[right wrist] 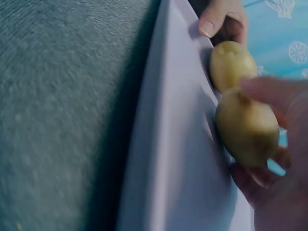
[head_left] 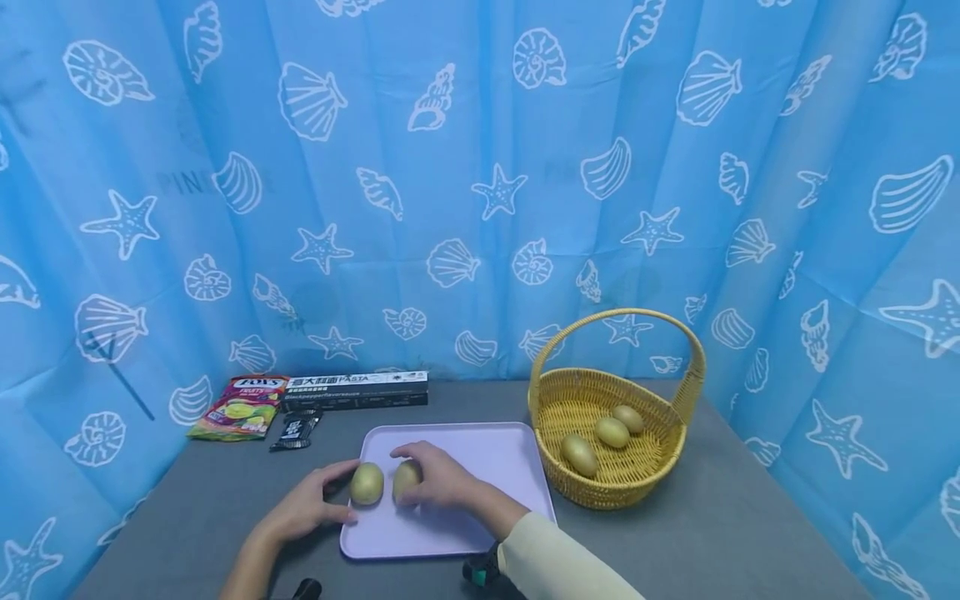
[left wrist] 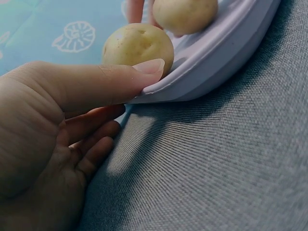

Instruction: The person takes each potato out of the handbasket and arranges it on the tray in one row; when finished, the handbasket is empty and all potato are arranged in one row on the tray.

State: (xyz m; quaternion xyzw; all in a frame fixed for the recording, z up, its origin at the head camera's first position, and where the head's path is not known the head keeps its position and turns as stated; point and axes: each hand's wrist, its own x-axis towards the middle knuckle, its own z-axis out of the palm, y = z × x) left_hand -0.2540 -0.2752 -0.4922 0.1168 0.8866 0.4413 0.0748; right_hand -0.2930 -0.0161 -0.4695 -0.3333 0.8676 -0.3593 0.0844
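My right hand (head_left: 442, 477) grips a potato (right wrist: 248, 127) over the pale lilac tray (head_left: 480, 533), thumb on one side and fingers curled round the other. Just left of it, a second potato (head_left: 367, 484) rests on the tray near its left edge. Around that left edge is my left hand (head_left: 303, 504), its thumb (left wrist: 144, 72) extended over the rim beside the second potato. The other fingers of this hand hang loosely curled outside the tray, and the index finger is mostly hidden behind the thumb in the left wrist view.
Right of the tray stands a yellow woven basket (head_left: 660, 467) with a tall handle and 3 potatoes inside. At the back left lie a candy bag (head_left: 243, 408), a black pasta box (head_left: 356, 391) and a small black packet (head_left: 296, 430). A blue shell-print curtain (head_left: 495, 250) hangs behind the grey table.
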